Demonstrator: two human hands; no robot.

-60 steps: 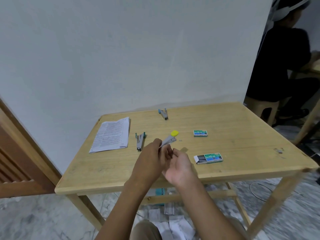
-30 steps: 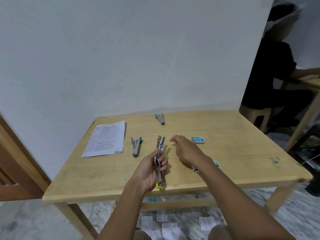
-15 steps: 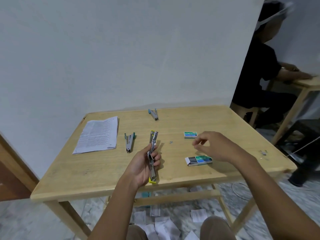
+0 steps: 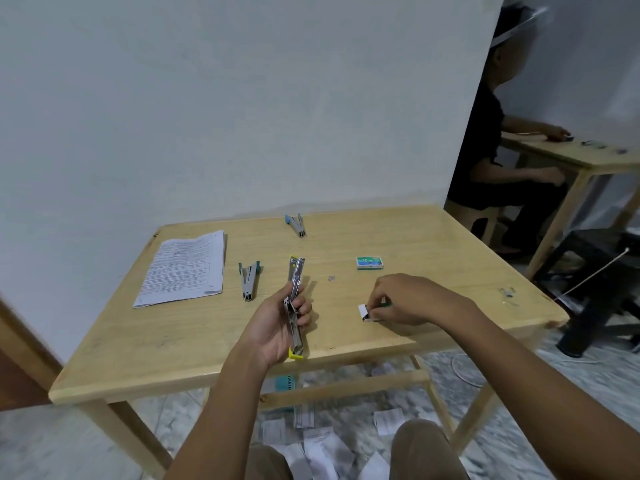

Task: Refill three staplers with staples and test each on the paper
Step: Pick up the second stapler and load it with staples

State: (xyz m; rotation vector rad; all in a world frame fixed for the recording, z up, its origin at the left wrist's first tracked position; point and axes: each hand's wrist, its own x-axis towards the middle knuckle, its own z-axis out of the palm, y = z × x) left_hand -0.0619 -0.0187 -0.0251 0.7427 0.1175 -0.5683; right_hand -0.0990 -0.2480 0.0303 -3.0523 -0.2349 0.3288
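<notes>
The left hand [image 4: 277, 327] holds the yellow stapler [image 4: 295, 306] swung open in one long line, its fingers wrapped around the middle near the hinge. It hangs above the table [image 4: 173, 341] near the front edge. The right hand [image 4: 408, 299], at 3 o'clock from it, pinches with thumb and fingertips at the open staple box [image 4: 367, 311] lying on the table. I judge the staple strip light, stiff but brittle: hold it by its long sides, gently, or it breaks. The stapler is small, hard metal, a little slippery. Two other staplers lie at 11 and 12 o'clock, the paper [image 4: 187, 268] at 10 o'clock.
</notes>
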